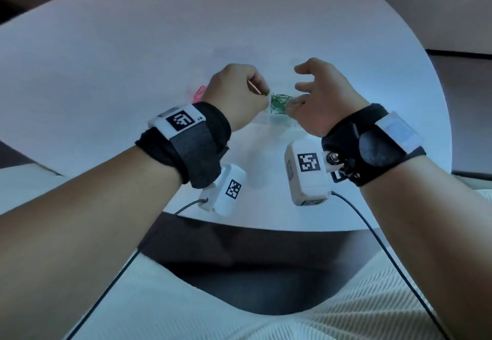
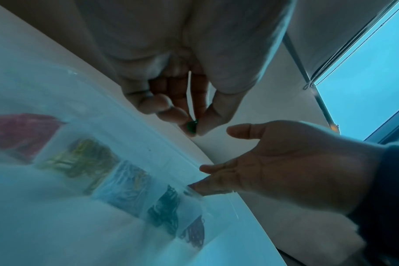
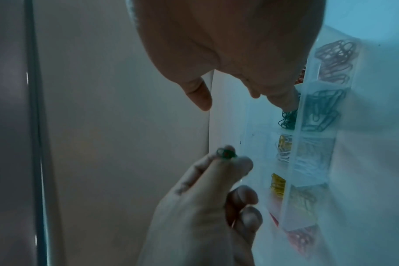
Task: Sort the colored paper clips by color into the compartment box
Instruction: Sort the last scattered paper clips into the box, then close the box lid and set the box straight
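Note:
My left hand pinches a green paper clip between thumb and forefinger, held above the clear compartment box. The left wrist view shows that clip at my fingertips, and the right wrist view shows the clip too. My right hand is open with fingers spread. Its lower fingertips reach down to the heap of green clips in one compartment. The box's wall divides clips by color: green, white, yellow, red.
The box lies on a white round table. Pink clips show left of my left hand. A dark purple heap fills the end compartment. Cables trail from both wrist cameras over the table's near edge.

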Demonstrator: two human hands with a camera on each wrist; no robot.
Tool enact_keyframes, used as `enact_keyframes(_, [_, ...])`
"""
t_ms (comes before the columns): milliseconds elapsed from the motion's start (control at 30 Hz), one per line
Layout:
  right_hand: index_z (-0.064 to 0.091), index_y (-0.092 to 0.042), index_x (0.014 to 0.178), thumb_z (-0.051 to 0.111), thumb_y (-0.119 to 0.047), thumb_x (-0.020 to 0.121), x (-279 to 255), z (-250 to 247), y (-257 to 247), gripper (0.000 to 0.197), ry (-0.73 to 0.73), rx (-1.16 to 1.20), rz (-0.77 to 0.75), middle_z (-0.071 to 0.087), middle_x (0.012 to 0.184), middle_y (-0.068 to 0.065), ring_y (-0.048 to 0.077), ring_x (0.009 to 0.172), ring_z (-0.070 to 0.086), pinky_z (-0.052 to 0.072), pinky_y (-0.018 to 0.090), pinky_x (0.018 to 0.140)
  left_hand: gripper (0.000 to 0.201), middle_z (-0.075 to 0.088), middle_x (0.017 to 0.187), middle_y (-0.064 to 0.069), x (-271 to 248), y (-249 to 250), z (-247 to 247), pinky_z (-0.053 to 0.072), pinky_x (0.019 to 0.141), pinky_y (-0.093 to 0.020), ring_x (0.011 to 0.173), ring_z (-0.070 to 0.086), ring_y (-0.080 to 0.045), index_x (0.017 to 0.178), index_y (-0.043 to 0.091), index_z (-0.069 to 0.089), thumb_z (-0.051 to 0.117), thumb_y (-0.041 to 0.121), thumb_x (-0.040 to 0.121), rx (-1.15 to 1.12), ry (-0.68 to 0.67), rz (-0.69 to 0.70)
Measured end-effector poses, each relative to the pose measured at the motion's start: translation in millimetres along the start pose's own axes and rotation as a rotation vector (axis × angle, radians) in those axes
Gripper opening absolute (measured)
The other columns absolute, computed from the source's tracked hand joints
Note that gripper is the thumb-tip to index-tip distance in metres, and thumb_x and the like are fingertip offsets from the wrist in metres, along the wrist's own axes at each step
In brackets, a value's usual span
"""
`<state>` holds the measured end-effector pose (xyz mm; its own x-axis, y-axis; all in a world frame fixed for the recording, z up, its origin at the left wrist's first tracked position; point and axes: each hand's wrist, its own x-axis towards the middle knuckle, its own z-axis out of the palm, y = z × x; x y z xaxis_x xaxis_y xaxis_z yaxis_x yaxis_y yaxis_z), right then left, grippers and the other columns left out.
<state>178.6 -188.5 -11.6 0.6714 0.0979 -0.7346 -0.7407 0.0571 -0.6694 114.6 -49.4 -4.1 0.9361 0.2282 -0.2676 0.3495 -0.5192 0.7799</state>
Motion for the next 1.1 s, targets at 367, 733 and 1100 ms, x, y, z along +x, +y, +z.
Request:
enact_keyframes(367, [0.072,-0.013,0.089,0.061,-0.019,0.084,-7,-12,-12,0.014,0.127,-0.388,-0.414,0.069,0.079,-0.002,0.013,0.064,0.06,0.046,0.021,0.055,0.028,0.052,0.105,0.003,7,-10,9,0.041,0.073,-0.018,0.087,0.052,-0.013,0.104,0.028,0.067,0.062,0.009,0.084,0.245,-0.058,0.067])
enact_keyframes(733, [0.077,-0.016,0.092,0.066,-0.012,0.084,32,39,8,0.014,0.164,-1.375,-0.532,0.072,0.094,0.007,0.026,0.076,0.069,0.06,0.037,0.072,0.058,0.04,0.139,-0.005,-21,-83,-69,0.039,0.1,-0.033,0.116,0.051,-0.025,0.142,0.034,0.041,0.059,0.021,0.088,0.407,0.019,-0.112])
enact_keyframes(1100, [0.057,-0.006,0.084,0.067,-0.01,0.086,38,67,22,0.011,0.23,-1.919,-0.563,0.05,0.07,0.008,0.03,0.068,0.056,0.046,0.033,0.061,0.023,0.067,0.113,0.0,-3,-70,-67,0.044,0.075,-0.031,0.095,0.062,-0.028,0.109,0.027,0.067,0.058,0.034,0.089,0.578,-0.051,-0.111])
